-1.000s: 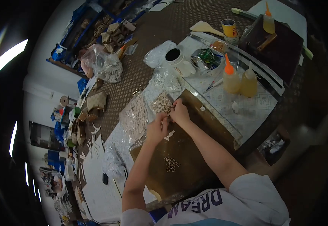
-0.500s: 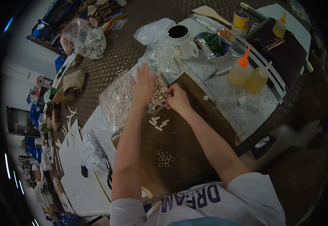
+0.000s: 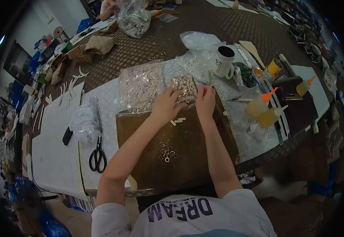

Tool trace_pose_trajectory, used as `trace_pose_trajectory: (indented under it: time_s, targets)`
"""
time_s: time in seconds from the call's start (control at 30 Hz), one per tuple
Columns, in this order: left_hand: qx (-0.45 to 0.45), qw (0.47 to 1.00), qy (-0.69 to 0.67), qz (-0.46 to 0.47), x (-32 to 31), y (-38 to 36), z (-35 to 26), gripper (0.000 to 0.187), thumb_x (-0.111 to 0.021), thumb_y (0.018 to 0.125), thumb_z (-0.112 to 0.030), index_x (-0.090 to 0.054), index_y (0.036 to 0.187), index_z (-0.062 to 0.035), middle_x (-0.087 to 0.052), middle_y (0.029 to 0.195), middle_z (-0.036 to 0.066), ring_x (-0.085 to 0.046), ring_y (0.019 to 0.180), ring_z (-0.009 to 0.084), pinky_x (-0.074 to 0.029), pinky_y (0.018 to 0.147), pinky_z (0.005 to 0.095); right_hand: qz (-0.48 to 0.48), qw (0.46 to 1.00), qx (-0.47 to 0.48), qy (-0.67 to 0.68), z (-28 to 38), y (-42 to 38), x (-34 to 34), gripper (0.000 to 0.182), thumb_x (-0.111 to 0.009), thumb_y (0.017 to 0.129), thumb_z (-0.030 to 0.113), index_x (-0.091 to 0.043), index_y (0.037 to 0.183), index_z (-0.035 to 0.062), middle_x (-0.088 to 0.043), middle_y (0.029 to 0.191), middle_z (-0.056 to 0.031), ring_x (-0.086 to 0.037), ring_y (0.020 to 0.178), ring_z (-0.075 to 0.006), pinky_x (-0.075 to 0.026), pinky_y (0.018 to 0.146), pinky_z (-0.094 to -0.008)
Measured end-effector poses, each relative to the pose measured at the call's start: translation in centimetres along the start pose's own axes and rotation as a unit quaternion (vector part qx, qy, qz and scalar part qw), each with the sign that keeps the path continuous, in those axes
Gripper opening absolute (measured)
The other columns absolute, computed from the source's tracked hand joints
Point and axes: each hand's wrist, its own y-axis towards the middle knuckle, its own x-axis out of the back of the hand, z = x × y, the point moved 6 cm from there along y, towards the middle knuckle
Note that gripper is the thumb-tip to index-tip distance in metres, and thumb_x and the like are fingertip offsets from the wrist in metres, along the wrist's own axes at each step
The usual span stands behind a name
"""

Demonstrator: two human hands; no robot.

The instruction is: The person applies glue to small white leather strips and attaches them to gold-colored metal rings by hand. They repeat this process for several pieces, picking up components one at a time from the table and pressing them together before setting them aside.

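A small clear plastic bag (image 3: 183, 83) of little gold-coloured metal pieces lies at the far edge of a brown board (image 3: 148, 134). My right hand (image 3: 206, 102) pinches its near right corner. On the left side of the same bag, my left hand (image 3: 166, 106) has its fingers curled at the edge, thumb along the near opening. Just nearer than the hands, a few short pale strips (image 3: 178, 121) rest on the board. A pile of metal rings (image 3: 167, 153) sits closer to me. Left of the small bag is a larger clear bag (image 3: 140, 85) full of pale strips.
Black scissors (image 3: 98, 158) and crumpled white plastic (image 3: 86, 120) lie left. To the right stand a white mug (image 3: 223, 63), squeeze bottles of yellowish liquid (image 3: 258, 107) and a yellow tin (image 3: 275, 68). Another person (image 3: 108, 8) is at the far side of the table.
My left hand has come off the larger bag to the small bag's near left edge. My right hand keeps hold of the small bag. The view has turned and shifted.
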Motion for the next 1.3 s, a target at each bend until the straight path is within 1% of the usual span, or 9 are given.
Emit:
trace_pose_trajectory:
  time_s: [0.17, 0.3, 0.53, 0.57, 0.7, 0.9, 1.07, 1.17, 1.3]
  targets:
    - [0.054, 0.998, -0.018, -0.041, -1.9, 1.5, 2.1, 0.017, -0.067, 0.078, -0.015, -0.059, 0.090, -0.0058, -0.058, 0.090, 0.011, -0.060, 0.079, 0.0290, -0.050, 0.066, 0.0376, -0.021, 0.985, 0.038, 0.168, 1.7, -1.5, 1.1, 0.020, -0.050, 0.095, 0.019, -0.047, 0.082, 0.0039, -0.039, 0.065, 0.0008, -0.033, 0.055, -0.0062, -0.030, 0.049, -0.0233]
    - [0.029, 0.991, -0.122, -0.051, 3.4, -0.5, -1.8, 0.012, -0.064, 0.081, -0.010, -0.061, 0.092, -0.0060, -0.059, 0.087, 0.009, -0.062, 0.073, 0.0220, -0.049, 0.061, 0.0305, -0.020, 0.964, 0.009, 0.265, 1.0, -1.9, 1.1, 0.022, -0.045, 0.097, 0.021, -0.049, 0.082, 0.0054, -0.040, 0.064, 0.0039, -0.032, 0.054, -0.0047, -0.028, 0.050, -0.0221]
    - [0.191, 0.947, -0.187, -0.178, 5.9, -16.1, 1.6, 0.010, -0.061, 0.086, -0.010, -0.063, 0.093, -0.0034, -0.063, 0.090, 0.010, -0.061, 0.074, 0.0248, -0.049, 0.066, 0.0282, 0.306, 0.868, 0.048, 0.389, 5.7, -4.8, -2.2, 0.025, -0.043, 0.095, 0.011, -0.060, 0.080, -0.0008, -0.058, 0.070, -0.0034, -0.053, 0.061, -0.0084, -0.042, 0.057, -0.0230]
    - [0.214, 0.939, -0.197, -0.184, 4.9, -18.1, 2.0, 0.011, -0.060, 0.086, -0.010, -0.063, 0.094, -0.0028, -0.063, 0.091, 0.010, -0.061, 0.076, 0.0258, -0.049, 0.068, 0.0288, 0.366, 0.863, 0.158, 0.310, 6.3, -5.3, -2.9, 0.021, -0.045, 0.093, 0.010, -0.063, 0.092, -0.0016, -0.064, 0.087, -0.0090, -0.060, 0.077, -0.0153, -0.047, 0.073, -0.0264]
    - [0.164, 0.962, -0.189, -0.109, 4.6, -18.7, 0.7, 0.023, -0.057, 0.088, -0.018, -0.062, 0.104, -0.0022, -0.060, 0.108, 0.014, -0.057, 0.101, 0.0301, -0.046, 0.086, 0.0343, 0.439, 0.871, 0.140, 0.169, 7.2, -8.3, -5.6, 0.020, -0.052, 0.091, 0.012, -0.062, 0.102, -0.0008, -0.062, 0.108, -0.0108, -0.057, 0.104, -0.0239, -0.043, 0.089, -0.0313]
    - [-0.100, 0.992, -0.057, 0.057, 2.3, -18.7, -3.2, 0.038, -0.057, 0.087, -0.032, -0.058, 0.117, -0.0092, -0.051, 0.128, 0.010, -0.039, 0.127, 0.0289, -0.030, 0.107, 0.0417, 0.438, 0.872, 0.215, 0.039, 7.0, -10.0, -5.7, 0.023, -0.060, 0.086, 0.010, -0.063, 0.108, 0.0030, -0.059, 0.119, -0.0107, -0.053, 0.115, -0.0262, -0.043, 0.095, -0.0338]
    - [-0.106, 0.987, -0.113, 0.049, 0.7, -19.4, -1.8, 0.025, -0.061, 0.084, -0.020, -0.064, 0.106, -0.0082, -0.057, 0.120, 0.007, -0.046, 0.122, 0.0255, -0.038, 0.102, 0.0354, 0.429, 0.881, 0.191, 0.050, 5.9, -11.1, -2.9, 0.023, -0.060, 0.085, 0.006, -0.063, 0.108, 0.0031, -0.060, 0.118, -0.0115, -0.058, 0.109, -0.0248, -0.047, 0.090, -0.0317]
    - [-0.068, 0.979, -0.192, 0.022, 1.3, -19.8, -1.2, 0.017, -0.063, 0.080, -0.011, -0.065, 0.097, -0.0057, -0.061, 0.110, 0.008, -0.051, 0.113, 0.0258, -0.044, 0.094, 0.0338, 0.326, 0.931, 0.049, 0.154, 6.1, -10.7, -0.3, 0.025, -0.060, 0.085, 0.003, -0.061, 0.110, 0.0042, -0.062, 0.111, -0.0113, -0.060, 0.101, -0.0225, -0.047, 0.085, -0.0295]
    - [-0.018, 0.957, -0.288, 0.023, 2.7, -19.9, -0.2, 0.013, -0.064, 0.076, -0.002, -0.064, 0.089, -0.0033, -0.061, 0.098, 0.009, -0.055, 0.102, 0.0279, -0.046, 0.088, 0.0351, 0.260, 0.964, 0.051, 0.015, 5.2, -10.3, 2.4, 0.026, -0.063, 0.083, 0.006, -0.061, 0.109, 0.0060, -0.059, 0.096, -0.0079, -0.059, 0.083, -0.0191, -0.047, 0.075, -0.0280]
